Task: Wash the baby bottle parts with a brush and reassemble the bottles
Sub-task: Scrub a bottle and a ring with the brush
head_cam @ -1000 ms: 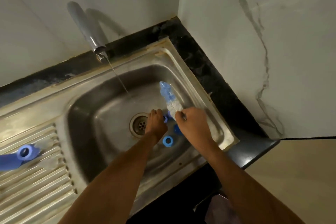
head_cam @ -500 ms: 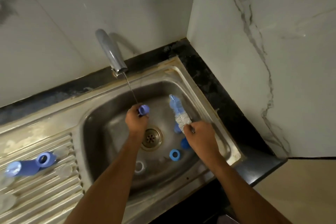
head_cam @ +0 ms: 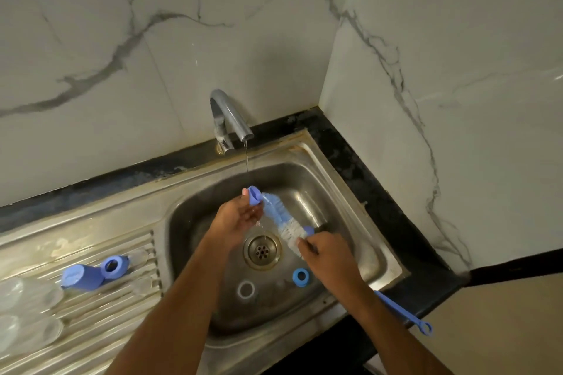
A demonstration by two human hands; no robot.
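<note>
You hold a small blue bottle part (head_cam: 254, 194), seemingly a cap or collar, pinched at the fingertips of your left hand (head_cam: 236, 219), raised above the basin just under the thin stream of water (head_cam: 246, 158) from the tap (head_cam: 227, 119). The bristle head of the bottle brush (head_cam: 281, 219) touches that part on its right side and slants down toward your right hand (head_cam: 327, 259), whose fingers curl round the brush where bristles meet handle. The blue handle (head_cam: 402, 310) runs on behind your right wrist and ends in a loop past the sink's (head_cam: 341, 179) front corner. Below and between your hands lies the drain (head_cam: 262, 250). Just left of your right wrist a blue ring (head_cam: 301, 276) rests on the basin floor, and a pale ring (head_cam: 246, 289) lies nearer your left forearm. Well left of your left arm, on the ribbed drainboard (head_cam: 91, 329), lies a blue lid piece (head_cam: 94, 274) among clear parts (head_cam: 27, 310) too blurred to name.
</note>
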